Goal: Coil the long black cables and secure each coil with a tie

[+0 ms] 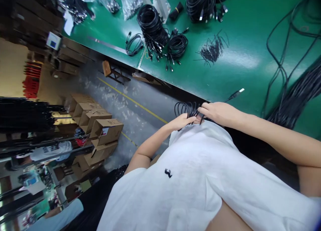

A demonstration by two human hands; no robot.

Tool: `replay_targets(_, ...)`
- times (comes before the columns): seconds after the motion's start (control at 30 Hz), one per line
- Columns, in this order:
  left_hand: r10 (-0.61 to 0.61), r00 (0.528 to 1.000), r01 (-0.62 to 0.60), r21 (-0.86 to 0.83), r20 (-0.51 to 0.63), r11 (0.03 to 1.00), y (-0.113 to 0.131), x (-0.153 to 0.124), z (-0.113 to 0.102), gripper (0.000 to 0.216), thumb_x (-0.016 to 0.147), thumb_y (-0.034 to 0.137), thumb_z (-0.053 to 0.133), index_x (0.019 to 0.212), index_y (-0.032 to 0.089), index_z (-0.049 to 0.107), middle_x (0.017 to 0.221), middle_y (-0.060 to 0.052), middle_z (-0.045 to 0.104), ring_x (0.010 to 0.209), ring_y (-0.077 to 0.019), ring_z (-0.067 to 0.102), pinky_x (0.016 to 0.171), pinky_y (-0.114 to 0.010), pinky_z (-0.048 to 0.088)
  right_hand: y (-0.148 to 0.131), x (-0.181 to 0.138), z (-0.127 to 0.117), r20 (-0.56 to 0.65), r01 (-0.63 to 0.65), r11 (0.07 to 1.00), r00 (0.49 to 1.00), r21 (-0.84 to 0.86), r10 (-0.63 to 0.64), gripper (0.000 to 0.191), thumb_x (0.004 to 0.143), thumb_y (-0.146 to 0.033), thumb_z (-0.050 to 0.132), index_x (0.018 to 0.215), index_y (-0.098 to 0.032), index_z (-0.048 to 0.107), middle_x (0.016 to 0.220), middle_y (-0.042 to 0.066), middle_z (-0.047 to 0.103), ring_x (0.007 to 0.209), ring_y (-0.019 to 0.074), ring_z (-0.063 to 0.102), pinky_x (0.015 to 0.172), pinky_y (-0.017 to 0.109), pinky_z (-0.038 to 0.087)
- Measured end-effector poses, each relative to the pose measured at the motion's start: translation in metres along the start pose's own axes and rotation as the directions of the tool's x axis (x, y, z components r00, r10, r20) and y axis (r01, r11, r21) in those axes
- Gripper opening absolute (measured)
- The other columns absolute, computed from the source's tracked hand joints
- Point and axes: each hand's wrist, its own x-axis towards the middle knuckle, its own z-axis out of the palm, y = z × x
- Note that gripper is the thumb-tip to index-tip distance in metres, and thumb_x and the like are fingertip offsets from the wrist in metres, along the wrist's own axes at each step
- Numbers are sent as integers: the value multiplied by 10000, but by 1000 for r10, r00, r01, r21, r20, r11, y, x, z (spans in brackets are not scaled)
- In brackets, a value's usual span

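Note:
Close to the white shirt, at the table's front edge, my left hand (184, 121) is closed around a coiled black cable (185, 108). Its loops stand up above the fingers. My right hand (217, 111) touches the same coil from the other side, with fingertips pinched on the black strand. Past this hand, a cable end with a silver USB plug (235, 94) sticks out over the green table. Part of the coil is hidden by the fingers.
On the green table (240, 77) lie coiled cable bundles (151, 27), a smaller coil (134, 44), short black ties (213, 49) and a thick bunch of loose cables (296, 94). Cardboard boxes (106, 130) and a wooden stool (107, 69) stand on the floor. Other people are at the left.

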Motion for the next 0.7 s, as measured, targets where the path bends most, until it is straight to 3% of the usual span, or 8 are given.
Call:
replay_targets(0.1, -9, 998, 3, 87, 65, 996, 3, 5, 4, 458, 779, 531, 734, 947, 105, 724, 929, -103, 725, 893, -176, 650, 929, -335, 461, 6, -2, 2, 6, -12, 999, 1000, 44, 12, 250, 986, -206, 351, 989, -146, 594, 930, 100, 608, 709, 169, 552, 605, 291, 341)
replay_targets(0.2, -32, 980, 31, 11, 197, 999, 12, 5, 6, 441, 764, 533, 751, 907, 118, 702, 715, -19, 621, 713, -130, 595, 856, -332, 486, 9, -7, 0, -32, -11, 995, 999, 95, 14, 293, 1002, -270, 354, 1061, -147, 614, 1026, 127, 631, 789, 196, 591, 667, 308, 404)
replay_targets(0.3, -30, 955, 61, -94, 295, 994, 22, -1, 9, 434, 769, 548, 743, 896, 138, 675, 581, 45, 495, 530, -88, 486, 676, -292, 495, 5, -6, -10, -175, -22, 994, 984, 105, 40, 373, 996, -268, 377, 1306, -150, 547, 1292, 186, 576, 1061, 263, 596, 819, 373, 447)
replay_targets(0.37, -41, 935, 70, -70, 353, 995, 29, -7, 13, 437, 757, 542, 756, 894, 137, 666, 598, 11, 553, 516, -100, 509, 579, -268, 458, -3, 2, -18, -254, 30, 995, 967, 100, -3, 442, 982, -221, 385, 1410, -161, 475, 1441, 199, 480, 1260, 296, 503, 944, 437, 414)
replay_targets(0.43, -89, 896, 110, -22, 435, 994, 35, -12, 18, 467, 716, 547, 787, 896, 134, 665, 621, -33, 613, 525, -134, 555, 526, -270, 434, -10, 13, -24, -248, 143, 982, 963, 122, -110, 435, 965, -187, 396, 1384, -178, 508, 1419, 175, 515, 1281, 281, 488, 998, 457, 377)
replay_targets(0.5, -143, 863, 171, -14, 485, 985, 40, -16, 21, 493, 675, 568, 806, 855, 134, 655, 564, -25, 585, 482, -136, 529, 476, -265, 403, -13, 24, -27, -163, 226, 958, 966, 174, -199, 341, 951, -175, 403, 1219, -177, 613, 1199, 134, 650, 1115, 235, 575, 942, 402, 399)
replay_targets(0.6, -135, 913, 189, -105, 385, 976, 47, -22, 22, 492, 681, 577, 800, 806, 138, 616, 461, 67, 401, 396, -62, 341, 409, -208, 282, -12, 32, -27, -9, 89, 971, 996, 224, -89, 224, 922, -185, 435, 993, -173, 647, 907, 85, 680, 850, 186, 595, 721, 286, 386)
replay_targets(0.7, -100, 979, 127, -144, 179, 982, 51, -28, 18, 441, 784, 540, 735, 806, 124, 590, 487, 108, 291, 402, -20, 219, 403, -165, 196, -12, 34, -24, 105, -148, 955, 987, 257, 125, 197, 886, -205, 472, 1001, -187, 631, 906, 66, 685, 815, 176, 595, 617, 248, 305)
